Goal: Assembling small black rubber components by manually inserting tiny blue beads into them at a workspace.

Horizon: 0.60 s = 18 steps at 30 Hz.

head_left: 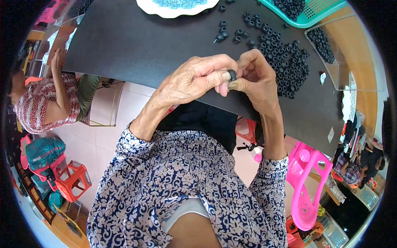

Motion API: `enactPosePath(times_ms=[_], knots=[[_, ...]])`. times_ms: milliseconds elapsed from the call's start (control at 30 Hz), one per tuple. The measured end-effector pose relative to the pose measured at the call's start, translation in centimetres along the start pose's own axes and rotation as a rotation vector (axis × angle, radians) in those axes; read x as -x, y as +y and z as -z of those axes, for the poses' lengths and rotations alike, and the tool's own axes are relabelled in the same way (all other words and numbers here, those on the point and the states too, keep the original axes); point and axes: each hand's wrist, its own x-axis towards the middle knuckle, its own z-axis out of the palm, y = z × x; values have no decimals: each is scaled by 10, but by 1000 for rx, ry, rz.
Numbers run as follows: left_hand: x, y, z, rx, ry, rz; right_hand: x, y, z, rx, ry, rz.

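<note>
Over the near edge of the dark table point(132, 45), my two hands meet at a small, round black piece point(232, 75). My left hand point(192, 82) pinches it between thumb and fingertips. From the other side, the thumb and fingers of my right hand point(262, 82) close on it too; how much they grip is partly hidden. Just beyond my right hand spreads a pile of small black ring-shaped pieces point(287, 64), with open holes showing in many. A few loose black pieces point(223, 29) lie to the left of the pile.
At the far edge stands a white scalloped dish point(161, 13) of tiny blue pieces. A green basket point(308, 22) and a clear box point(349, 84), both with black pieces, sit at the right. A person point(49, 101) sits at left. A pink stool point(304, 211) stands at lower right.
</note>
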Motion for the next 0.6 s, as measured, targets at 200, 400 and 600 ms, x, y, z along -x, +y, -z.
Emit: enactPosePath(times_ms=[200,400,600], knots=[[2,3,0,-71,-7,-51,-7,0,0,-127,-50,-29],[-1,0,-3,69,-26,13,-4,-4,-1,-8,2,30],[-1,0,-4,382,40,115,-2,-3,3,-88,-36,-59]])
